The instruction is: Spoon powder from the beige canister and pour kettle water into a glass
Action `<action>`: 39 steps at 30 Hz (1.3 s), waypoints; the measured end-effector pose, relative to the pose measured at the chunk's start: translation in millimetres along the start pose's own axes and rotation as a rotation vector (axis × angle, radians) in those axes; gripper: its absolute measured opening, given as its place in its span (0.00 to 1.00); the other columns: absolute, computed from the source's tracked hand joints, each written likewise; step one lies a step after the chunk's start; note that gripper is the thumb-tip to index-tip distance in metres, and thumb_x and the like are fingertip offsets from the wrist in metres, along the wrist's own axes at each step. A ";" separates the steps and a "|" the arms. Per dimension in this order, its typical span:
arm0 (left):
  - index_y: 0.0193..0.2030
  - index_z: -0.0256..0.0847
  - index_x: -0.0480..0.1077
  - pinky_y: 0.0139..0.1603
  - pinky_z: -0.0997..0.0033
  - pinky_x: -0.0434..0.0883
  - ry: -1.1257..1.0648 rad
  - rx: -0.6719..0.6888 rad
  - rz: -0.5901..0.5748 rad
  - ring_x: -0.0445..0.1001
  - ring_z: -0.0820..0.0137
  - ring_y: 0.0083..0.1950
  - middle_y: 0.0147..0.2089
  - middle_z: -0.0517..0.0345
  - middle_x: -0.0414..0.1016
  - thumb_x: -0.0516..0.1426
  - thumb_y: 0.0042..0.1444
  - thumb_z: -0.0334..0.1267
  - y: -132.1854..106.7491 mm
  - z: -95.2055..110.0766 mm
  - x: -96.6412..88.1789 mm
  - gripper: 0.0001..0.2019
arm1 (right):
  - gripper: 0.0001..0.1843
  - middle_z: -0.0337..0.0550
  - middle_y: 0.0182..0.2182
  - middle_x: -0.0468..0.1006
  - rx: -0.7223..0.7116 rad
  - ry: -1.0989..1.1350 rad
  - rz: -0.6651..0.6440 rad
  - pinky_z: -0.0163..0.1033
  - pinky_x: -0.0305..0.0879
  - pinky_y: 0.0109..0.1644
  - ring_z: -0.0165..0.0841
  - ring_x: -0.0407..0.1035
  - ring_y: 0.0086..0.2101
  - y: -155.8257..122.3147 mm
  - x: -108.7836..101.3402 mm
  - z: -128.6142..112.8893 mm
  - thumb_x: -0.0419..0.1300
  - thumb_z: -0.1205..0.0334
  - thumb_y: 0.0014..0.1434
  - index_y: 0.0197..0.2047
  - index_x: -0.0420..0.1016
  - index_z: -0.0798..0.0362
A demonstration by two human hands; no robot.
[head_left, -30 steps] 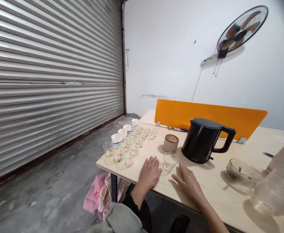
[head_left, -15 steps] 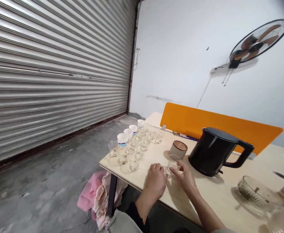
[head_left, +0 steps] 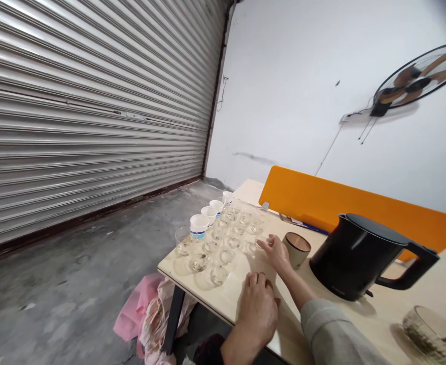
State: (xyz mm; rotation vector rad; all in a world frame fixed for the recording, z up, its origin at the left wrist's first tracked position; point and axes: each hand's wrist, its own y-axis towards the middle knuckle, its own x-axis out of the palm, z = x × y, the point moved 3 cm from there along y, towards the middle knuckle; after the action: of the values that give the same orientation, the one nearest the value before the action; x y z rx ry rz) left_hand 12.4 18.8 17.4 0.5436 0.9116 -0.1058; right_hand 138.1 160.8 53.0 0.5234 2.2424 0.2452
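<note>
"Steel roller shutter [head_left: 86,111] filling the far left, concrete floor [head_left: 74,233] below it. What's next along?"

"A pink cloth bundle [head_left: 135,309] lies on the floor under the edge of the pale wooden surface [head_left: 223,301]. On that surface, four white paper cups [head_left: 200,226] run in a line near the left edge, the closest with a blue band."

"And the glassware?"

"Small clear glass cups [head_left: 226,243] stand in loose rows just beside the paper cups, covering the left end of the surface."

"Where are the hands?"

"The left hand [head_left: 259,314] rests palm-down on the surface at the near edge of the rows, fingers loosely curled, holding nothing. The right hand [head_left: 276,253] lies further along, fingers stretched out and open, empty, their tips right by a glass cup [head_left: 251,247] at the edge of the rows. I can't tell whether they touch it."

"Further right?"

"A grey sleeve [head_left: 337,329] covers that right arm. Past the hand sits a brown ceramic cup [head_left: 297,248], then a black electric kettle [head_left: 354,258] before an orange divider [head_left: 321,195]. A wall fan [head_left: 416,81] hangs high up, and a ribbed glass bowl [head_left: 432,334] sits at the lower right corner."
</note>
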 end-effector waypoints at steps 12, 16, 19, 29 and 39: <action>0.59 0.35 0.73 0.72 0.47 0.58 -0.031 -0.031 -0.089 0.64 0.52 0.65 0.60 0.44 0.72 0.58 0.67 0.44 2.1 0.7 -2.6 0.19 | 0.34 0.42 0.33 0.79 -0.011 -0.011 -0.029 0.39 0.64 0.41 0.39 0.74 0.37 30.4 25.1 3.1 0.64 0.50 0.54 0.59 0.73 0.61; 0.60 0.35 0.73 0.72 0.46 0.58 -0.063 -0.044 -0.088 0.63 0.51 0.65 0.61 0.44 0.70 0.59 0.66 0.46 1.5 -2.8 3.7 0.21 | 0.33 0.42 0.32 0.80 0.006 -0.001 -0.034 0.39 0.64 0.40 0.40 0.75 0.36 32.3 29.6 0.3 0.65 0.50 0.54 0.59 0.74 0.60; 0.61 0.35 0.72 0.73 0.47 0.57 -0.074 -0.041 -0.090 0.63 0.51 0.65 0.62 0.44 0.70 0.58 0.66 0.46 0.9 -3.1 3.5 0.22 | 0.33 0.43 0.32 0.81 0.014 0.010 -0.033 0.39 0.65 0.41 0.40 0.75 0.37 30.6 30.2 -1.7 0.66 0.51 0.54 0.59 0.74 0.59; 0.56 0.38 0.73 0.70 0.49 0.59 -0.057 -0.026 -0.053 0.63 0.52 0.63 0.59 0.46 0.71 0.59 0.64 0.42 -0.9 -4.7 3.5 0.17 | 0.32 0.44 0.36 0.83 0.039 0.085 -0.074 0.40 0.71 0.42 0.41 0.78 0.39 18.3 23.1 -9.1 0.68 0.56 0.52 0.59 0.73 0.57; 0.59 0.37 0.72 0.68 0.53 0.63 0.000 0.029 -0.080 0.64 0.53 0.64 0.63 0.44 0.70 0.56 0.66 0.37 -4.5 -3.9 -2.0 0.17 | 0.35 0.56 0.57 0.79 -0.072 0.181 -0.023 0.47 0.72 0.59 0.45 0.76 0.55 -90.7 -51.7 -11.9 0.65 0.51 0.58 0.65 0.69 0.55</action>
State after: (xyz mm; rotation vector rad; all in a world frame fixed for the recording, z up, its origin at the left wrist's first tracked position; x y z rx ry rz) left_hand 6.9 16.6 15.3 0.5343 0.9333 -0.1922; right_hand 133.5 56.5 64.9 0.4516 2.4032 0.3732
